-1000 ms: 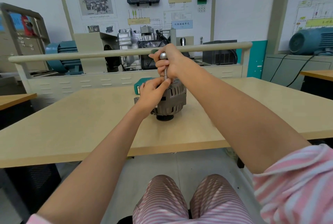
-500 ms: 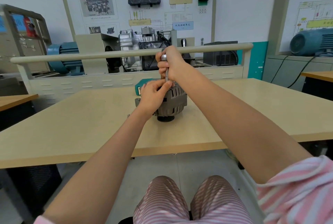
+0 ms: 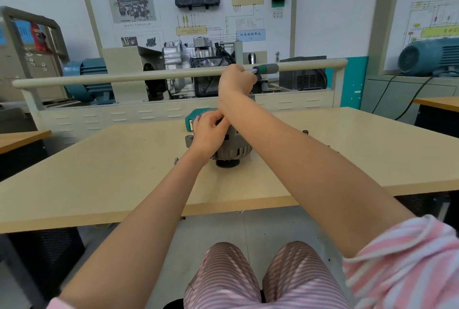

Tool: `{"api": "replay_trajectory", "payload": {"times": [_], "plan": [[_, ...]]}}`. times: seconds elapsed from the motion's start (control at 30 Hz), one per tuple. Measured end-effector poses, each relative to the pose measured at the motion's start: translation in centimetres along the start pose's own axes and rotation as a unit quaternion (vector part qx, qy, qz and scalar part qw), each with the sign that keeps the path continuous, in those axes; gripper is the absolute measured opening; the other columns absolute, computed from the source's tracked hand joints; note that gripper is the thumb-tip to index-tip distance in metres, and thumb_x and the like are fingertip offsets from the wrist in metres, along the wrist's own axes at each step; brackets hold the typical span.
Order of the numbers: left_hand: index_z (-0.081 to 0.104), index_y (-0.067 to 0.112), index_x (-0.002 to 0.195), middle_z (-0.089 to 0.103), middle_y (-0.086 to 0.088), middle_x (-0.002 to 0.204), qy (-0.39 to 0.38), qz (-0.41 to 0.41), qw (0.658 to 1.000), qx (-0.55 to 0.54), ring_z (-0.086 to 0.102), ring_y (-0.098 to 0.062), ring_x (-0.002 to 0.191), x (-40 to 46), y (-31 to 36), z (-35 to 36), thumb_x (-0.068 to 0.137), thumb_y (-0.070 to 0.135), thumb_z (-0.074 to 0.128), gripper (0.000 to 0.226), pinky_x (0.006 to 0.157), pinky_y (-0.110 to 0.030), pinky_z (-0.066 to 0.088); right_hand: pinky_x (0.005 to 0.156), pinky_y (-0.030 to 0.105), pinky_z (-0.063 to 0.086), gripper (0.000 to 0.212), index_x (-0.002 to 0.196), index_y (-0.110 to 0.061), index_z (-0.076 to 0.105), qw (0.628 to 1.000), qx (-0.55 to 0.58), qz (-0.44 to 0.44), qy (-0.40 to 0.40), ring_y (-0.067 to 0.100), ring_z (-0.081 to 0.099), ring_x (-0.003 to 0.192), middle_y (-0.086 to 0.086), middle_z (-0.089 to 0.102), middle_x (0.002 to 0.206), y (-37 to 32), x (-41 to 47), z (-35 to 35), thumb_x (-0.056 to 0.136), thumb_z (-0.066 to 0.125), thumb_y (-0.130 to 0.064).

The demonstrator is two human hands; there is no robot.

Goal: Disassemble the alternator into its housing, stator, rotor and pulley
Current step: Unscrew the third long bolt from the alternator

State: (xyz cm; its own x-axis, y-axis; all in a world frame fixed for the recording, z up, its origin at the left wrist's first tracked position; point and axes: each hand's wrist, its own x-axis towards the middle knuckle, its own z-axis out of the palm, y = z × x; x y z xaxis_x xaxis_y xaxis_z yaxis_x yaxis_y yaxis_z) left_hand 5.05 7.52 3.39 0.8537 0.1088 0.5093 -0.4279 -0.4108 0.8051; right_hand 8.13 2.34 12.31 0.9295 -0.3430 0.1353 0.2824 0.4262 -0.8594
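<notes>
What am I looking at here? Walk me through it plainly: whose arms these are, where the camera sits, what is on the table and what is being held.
The picture comes from a camera worn on a person's head, looking forward and down, so both arms are that person's own. On the table stands an alternator, a car's generator, with its dark pulley facing down. The left hand rests on top of the alternator and steadies it. The right hand is raised above it and grips a tool with a green and grey handle that sticks out to the right; its working end is hidden. A green box lies behind the alternator. A few small loose parts lie to its right.
</notes>
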Motion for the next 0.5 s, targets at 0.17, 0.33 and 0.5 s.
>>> {"api": "replay_trajectory", "payload": {"times": [0.17,0.33,0.5], "plan": [[0.066,0.03,0.084,0.07,-0.006,0.102,-0.023,0.023,0.999,0.009,0.058,-0.03,0.11,-0.2,0.3,-0.1,0.101,0.029,0.046,0.026,0.109,-0.06,0.03,0.033,0.018,0.019,0.021,0.082,-0.012,0.046,0.982,-0.009,0.125,-0.138,0.006,0.022,0.03,-0.003,0.047,0.059,-1.1,0.6,-0.9,0.097,0.032,-0.014],[0.068,0.02,0.106,0.068,-0.007,0.113,-0.04,0.024,0.999,0.004,0.053,-0.028,0.12,-0.2,0.3,-0.3,0.102,0.032,0.042,0.029,0.113,-0.057,0.025,0.032,0.016,0.016,0.022,0.087,-0.017,0.048,0.934,-0.041,0.205,-0.29,0.005,0.018,0.025,-0.01,0.044,0.04,-1.8,1.3,-1.8,0.094,0.028,-0.011],[0.067,0.027,0.106,0.067,-0.006,0.115,-0.048,0.025,0.999,0.002,0.053,-0.026,0.121,-0.3,0.4,-0.4,0.102,0.032,0.042,0.026,0.113,-0.056,0.026,0.036,0.018,0.018,0.03,0.111,-0.002,0.056,0.891,-0.074,0.234,-0.383,0.004,0.018,0.029,-0.011,0.039,0.041,-2.1,1.8,-2.4,0.093,0.034,-0.009]]}}
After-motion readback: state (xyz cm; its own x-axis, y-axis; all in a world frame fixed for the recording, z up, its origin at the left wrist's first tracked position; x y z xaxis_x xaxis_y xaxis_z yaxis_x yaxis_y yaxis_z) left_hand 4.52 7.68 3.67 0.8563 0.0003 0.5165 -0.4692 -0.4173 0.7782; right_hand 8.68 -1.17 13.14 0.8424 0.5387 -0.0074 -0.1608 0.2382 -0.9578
